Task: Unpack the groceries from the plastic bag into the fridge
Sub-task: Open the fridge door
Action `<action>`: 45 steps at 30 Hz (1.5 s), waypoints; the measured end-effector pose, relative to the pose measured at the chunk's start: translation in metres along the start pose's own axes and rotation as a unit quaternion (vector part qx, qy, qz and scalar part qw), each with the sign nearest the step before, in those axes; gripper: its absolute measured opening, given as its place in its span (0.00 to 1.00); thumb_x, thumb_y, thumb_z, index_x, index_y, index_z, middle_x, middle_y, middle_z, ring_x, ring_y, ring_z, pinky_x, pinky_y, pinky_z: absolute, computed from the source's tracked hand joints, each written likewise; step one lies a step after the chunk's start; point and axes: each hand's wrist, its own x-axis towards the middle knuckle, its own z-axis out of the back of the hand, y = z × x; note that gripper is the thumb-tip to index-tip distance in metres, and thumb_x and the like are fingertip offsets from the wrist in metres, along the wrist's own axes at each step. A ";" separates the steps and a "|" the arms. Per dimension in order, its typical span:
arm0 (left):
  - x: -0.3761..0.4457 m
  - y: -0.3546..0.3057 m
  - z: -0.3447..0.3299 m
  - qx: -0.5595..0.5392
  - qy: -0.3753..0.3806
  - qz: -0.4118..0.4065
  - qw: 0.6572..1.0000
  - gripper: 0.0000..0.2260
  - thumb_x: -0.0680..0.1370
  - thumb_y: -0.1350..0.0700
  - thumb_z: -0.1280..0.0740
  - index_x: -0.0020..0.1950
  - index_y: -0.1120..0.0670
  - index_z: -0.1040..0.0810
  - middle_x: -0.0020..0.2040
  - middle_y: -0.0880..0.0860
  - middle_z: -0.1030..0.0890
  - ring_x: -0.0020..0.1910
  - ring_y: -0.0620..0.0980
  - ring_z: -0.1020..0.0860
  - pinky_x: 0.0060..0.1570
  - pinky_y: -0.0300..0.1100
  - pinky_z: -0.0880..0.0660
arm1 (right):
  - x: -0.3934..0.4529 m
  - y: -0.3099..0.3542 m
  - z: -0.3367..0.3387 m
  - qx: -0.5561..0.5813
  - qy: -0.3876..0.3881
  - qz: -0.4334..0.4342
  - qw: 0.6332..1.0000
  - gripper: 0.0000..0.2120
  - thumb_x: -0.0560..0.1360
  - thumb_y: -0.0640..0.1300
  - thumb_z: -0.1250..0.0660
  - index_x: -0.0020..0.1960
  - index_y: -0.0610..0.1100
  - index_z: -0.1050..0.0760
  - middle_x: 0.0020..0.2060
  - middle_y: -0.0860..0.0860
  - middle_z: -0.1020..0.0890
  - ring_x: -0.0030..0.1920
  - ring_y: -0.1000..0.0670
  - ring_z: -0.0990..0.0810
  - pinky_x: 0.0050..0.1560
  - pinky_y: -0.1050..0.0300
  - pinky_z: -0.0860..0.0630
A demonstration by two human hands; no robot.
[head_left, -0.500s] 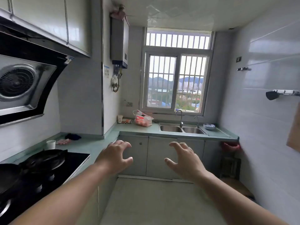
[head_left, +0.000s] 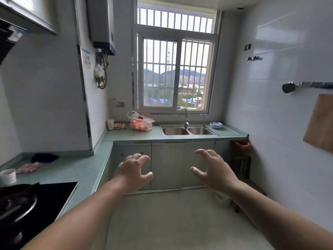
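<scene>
Fingers of the left hand [head_left: 132,171] and right hand [head_left: 213,170] are spread wide and loosely hooked, holding nothing, raised out front w/ palms down, prob. readied for a reach. The plastic bag [head_left: 141,121], still full of red-and-white groceries, sits well apart from both, on the green counter [head_left: 137,135] beside the sink [head_left: 187,131] under the window. No fridge in view, so unpacking hasn't started.

Green countertop [head_left: 144,136]; red-and-white plastic bag [head_left: 141,123] (translucent).
</scene>
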 end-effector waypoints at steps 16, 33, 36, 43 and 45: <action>0.248 -0.025 -0.087 0.046 0.082 -0.031 0.995 0.25 0.75 0.40 0.35 0.71 0.43 0.33 0.71 0.44 0.31 0.66 0.46 0.30 0.65 0.47 0.30 | 0.184 -0.151 -0.065 -0.024 0.034 -0.104 0.994 0.29 0.74 0.63 0.40 0.72 0.57 0.42 0.67 0.52 0.30 0.65 0.47 0.28 0.61 0.48 0.31; 0.511 -0.193 -0.267 -0.047 0.131 -0.241 0.960 0.24 0.75 0.41 0.34 0.70 0.42 0.31 0.69 0.44 0.31 0.68 0.47 0.33 0.63 0.44 0.31 | 0.263 -0.383 -0.037 -0.099 -0.016 -0.273 0.957 0.29 0.74 0.65 0.41 0.72 0.55 0.37 0.69 0.53 0.31 0.67 0.49 0.30 0.64 0.50 0.31; 0.555 -0.224 -0.307 -0.083 0.141 -0.296 0.941 0.24 0.74 0.41 0.34 0.69 0.42 0.31 0.69 0.44 0.31 0.68 0.48 0.33 0.64 0.45 0.31 | 0.276 -0.419 -0.028 -0.130 -0.021 -0.322 0.938 0.29 0.74 0.65 0.40 0.72 0.54 0.37 0.69 0.52 0.31 0.67 0.49 0.30 0.64 0.50 0.30; 0.647 -0.308 -0.375 -0.134 0.182 -0.412 0.883 0.27 0.73 0.37 0.35 0.71 0.42 0.33 0.71 0.45 0.32 0.69 0.48 0.33 0.64 0.47 0.30 | 0.297 -0.480 0.003 -0.177 -0.053 -0.437 0.880 0.30 0.73 0.66 0.40 0.71 0.55 0.37 0.69 0.53 0.32 0.67 0.49 0.30 0.64 0.50 0.30; 0.659 -0.342 -0.386 -0.153 0.191 -0.439 0.865 0.27 0.74 0.38 0.34 0.71 0.44 0.32 0.71 0.46 0.31 0.69 0.49 0.33 0.65 0.46 0.30 | 0.291 -0.495 0.014 -0.191 -0.071 -0.465 0.862 0.30 0.73 0.66 0.39 0.71 0.54 0.36 0.69 0.53 0.31 0.67 0.49 0.30 0.64 0.50 0.30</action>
